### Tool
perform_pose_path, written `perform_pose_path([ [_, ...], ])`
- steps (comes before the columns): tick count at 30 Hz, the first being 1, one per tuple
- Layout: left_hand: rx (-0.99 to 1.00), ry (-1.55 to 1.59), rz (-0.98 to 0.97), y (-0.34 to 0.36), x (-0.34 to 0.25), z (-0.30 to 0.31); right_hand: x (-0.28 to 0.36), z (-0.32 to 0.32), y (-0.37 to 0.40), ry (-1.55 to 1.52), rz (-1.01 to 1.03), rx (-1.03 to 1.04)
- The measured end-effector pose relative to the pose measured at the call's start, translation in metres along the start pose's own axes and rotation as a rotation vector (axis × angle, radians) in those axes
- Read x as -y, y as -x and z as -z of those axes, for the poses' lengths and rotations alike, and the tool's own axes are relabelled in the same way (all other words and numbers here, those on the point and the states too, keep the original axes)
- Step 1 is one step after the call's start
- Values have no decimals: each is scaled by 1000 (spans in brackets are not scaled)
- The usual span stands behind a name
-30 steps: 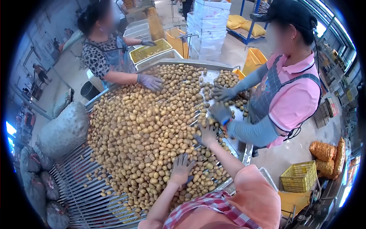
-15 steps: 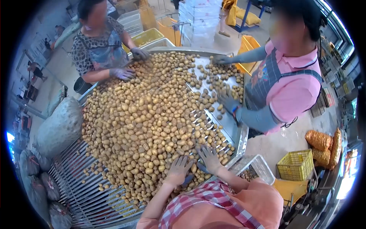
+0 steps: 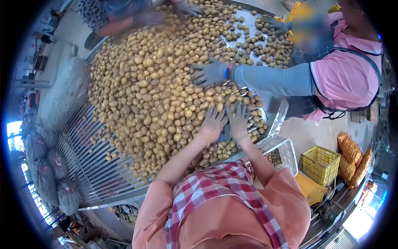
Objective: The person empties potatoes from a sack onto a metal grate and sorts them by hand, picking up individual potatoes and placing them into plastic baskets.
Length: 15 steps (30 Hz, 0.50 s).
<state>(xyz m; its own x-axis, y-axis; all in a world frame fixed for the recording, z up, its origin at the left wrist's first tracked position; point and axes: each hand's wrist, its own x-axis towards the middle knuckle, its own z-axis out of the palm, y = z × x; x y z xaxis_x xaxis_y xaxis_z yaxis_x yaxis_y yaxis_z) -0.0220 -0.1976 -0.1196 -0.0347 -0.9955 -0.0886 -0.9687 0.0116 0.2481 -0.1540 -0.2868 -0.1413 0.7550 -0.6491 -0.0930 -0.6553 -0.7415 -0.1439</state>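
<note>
A large heap of small potatoes (image 3: 153, 95) covers the metal sorting table (image 3: 85, 174). My left hand (image 3: 212, 125), in a thin greyish glove, lies flat on the near right part of the heap with its fingers spread. Close beside it, my right hand (image 3: 239, 123) rests palm down on potatoes, fingers also stretched apart. Neither hand grips anything. Something blue shows between my hands, but I cannot make it out. Just beyond them, a co-worker's gloved hand (image 3: 209, 74) reaches over the potatoes from the right.
At the table's near right corner stands a pale crate (image 3: 289, 159) with small potatoes inside. A yellow crate (image 3: 321, 164) and filled net bags (image 3: 349, 149) are on the floor. Sacks (image 3: 41, 178) line the left side. Another person's gloved hands (image 3: 149, 18) touch the heap's far side.
My hands have slid forward over the heap, away from the near edge, and closer together. The right co-worker's arm now extends over the potatoes. My view has shifted downward.
</note>
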Motion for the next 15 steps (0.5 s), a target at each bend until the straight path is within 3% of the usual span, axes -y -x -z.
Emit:
perform_pose_path([
  [1, 28, 18, -24, -13, 4, 7, -2, -5, -17, 60, 5, -32],
  [2, -17, 46, -9, -24, 9, 3, -4, 3, -32, -170, -6, -115],
  [4, -57, 79, 20, -29, 13, 6, -21, -4, -58, -120, 5, -102],
  [5, -65, 188, 32, -29, 12, 20, -25, 10, -72, -40, -41, 11],
  [6, -75, 300, 45, -27, 8, 35, -35, 21, -87, -38, -117, -18],
  [7, -72, 307, 60, -18, 8, 48, -51, 17, -102, 150, -152, 6],
  [9, -64, 228, 14, 22, 12, 74, -82, -1, -133, 234, -115, -33],
  [12, 89, 117, 153, 101, 11, 93, -91, 10, -156, 121, -116, -8],
  [14, 143, 85, 213, 139, 7, 81, -81, 7, -163, 144, -309, -180],
  [15, 192, -7, 182, 153, 6, 75, -62, 18, -157, 23, -209, -219],
])
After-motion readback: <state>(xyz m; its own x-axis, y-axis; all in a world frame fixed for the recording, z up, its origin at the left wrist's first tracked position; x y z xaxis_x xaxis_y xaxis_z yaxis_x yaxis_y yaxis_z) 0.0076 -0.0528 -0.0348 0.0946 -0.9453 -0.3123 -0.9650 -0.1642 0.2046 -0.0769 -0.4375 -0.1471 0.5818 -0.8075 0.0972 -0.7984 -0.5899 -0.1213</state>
